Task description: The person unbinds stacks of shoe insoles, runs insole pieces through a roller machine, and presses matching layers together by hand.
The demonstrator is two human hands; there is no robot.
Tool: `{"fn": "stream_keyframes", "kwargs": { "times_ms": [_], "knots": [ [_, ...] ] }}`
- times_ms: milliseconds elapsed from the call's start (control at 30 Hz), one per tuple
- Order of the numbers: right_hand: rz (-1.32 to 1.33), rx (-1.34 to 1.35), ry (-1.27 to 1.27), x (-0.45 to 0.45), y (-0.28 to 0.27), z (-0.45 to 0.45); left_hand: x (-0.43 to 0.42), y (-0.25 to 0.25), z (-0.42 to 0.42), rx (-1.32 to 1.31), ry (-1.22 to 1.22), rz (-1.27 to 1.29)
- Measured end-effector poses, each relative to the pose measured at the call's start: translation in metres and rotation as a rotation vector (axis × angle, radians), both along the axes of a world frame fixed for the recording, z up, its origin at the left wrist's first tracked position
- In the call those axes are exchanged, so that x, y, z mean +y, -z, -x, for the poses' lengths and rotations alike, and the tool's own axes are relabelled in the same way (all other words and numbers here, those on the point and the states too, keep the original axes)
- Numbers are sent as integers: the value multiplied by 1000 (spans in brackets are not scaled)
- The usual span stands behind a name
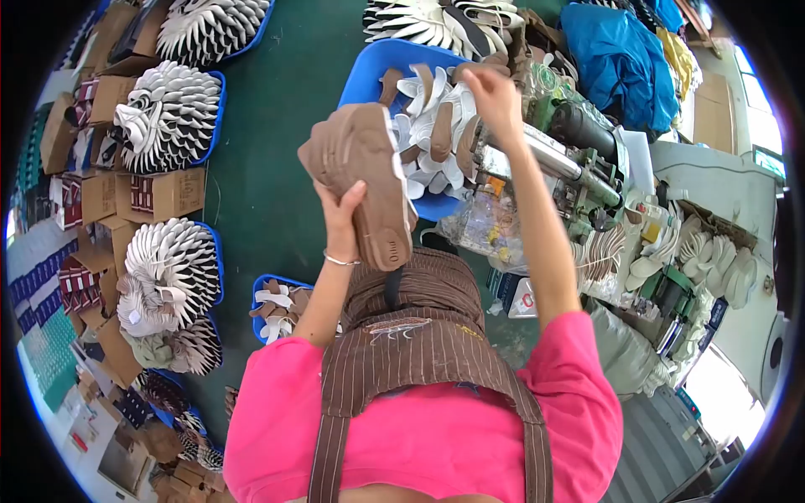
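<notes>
My left hand (pixel 340 220) holds a stack of brown shoe soles (pixel 360 180), its fingers wrapped round the side and the thumb across the front face. White edges show along the stack's right side. Farther right, my right hand (pixel 496 101) is above a blue basket (pixel 362 69) of loose brown and white soles (pixel 440 126). Its fingers are bent together near a brown sole at the basket's back right; whether they grip it is hidden.
A machine (pixel 579 172) with a metal roller stands close on the right. A smaller blue basket (pixel 260 314) of soles is at the lower left. Baskets of white soles (pixel 172 113) and cardboard boxes (pixel 180 194) line the far left. A blue bag (pixel 620 67) lies back right.
</notes>
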State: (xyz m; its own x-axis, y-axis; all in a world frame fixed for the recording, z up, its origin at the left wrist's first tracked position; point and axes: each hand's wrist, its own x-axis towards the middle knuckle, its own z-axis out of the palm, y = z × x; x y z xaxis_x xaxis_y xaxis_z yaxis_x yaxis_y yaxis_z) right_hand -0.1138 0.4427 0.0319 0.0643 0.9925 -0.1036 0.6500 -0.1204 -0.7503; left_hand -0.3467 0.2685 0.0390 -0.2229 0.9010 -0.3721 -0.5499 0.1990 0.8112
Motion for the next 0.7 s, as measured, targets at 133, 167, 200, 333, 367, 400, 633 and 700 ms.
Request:
{"fn": "stream_keyframes", "kwargs": {
  "times_ms": [133, 167, 200, 333, 367, 400, 633, 700],
  "knots": [
    [16, 405, -87, -131, -62, 54, 8, 8, -31, 455, -53, -119],
    [-155, 307, -133, -148, -69, 59, 9, 12, -38, 584, -70, -178],
    [-127, 382, -52, -158, -71, 59, 8, 8, -45, 492, -56, -204],
    [-59, 699, 231, -175, -73, 40, 6, -15, -63, 272, 107, -267],
    [-55, 787, 288, -177, -74, 35, 6, -18, -65, 258, 170, -276],
    [-91, 817, 305, -180, -73, 31, 5, -15, -68, 202, 193, -269],
    [-63, 970, 458, -203, -70, 10, 10, -15, -88, 135, 441, -211],
    [-90, 992, 498, -207, -74, 6, 9, -16, -93, 173, 429, -219]
  ]
}}
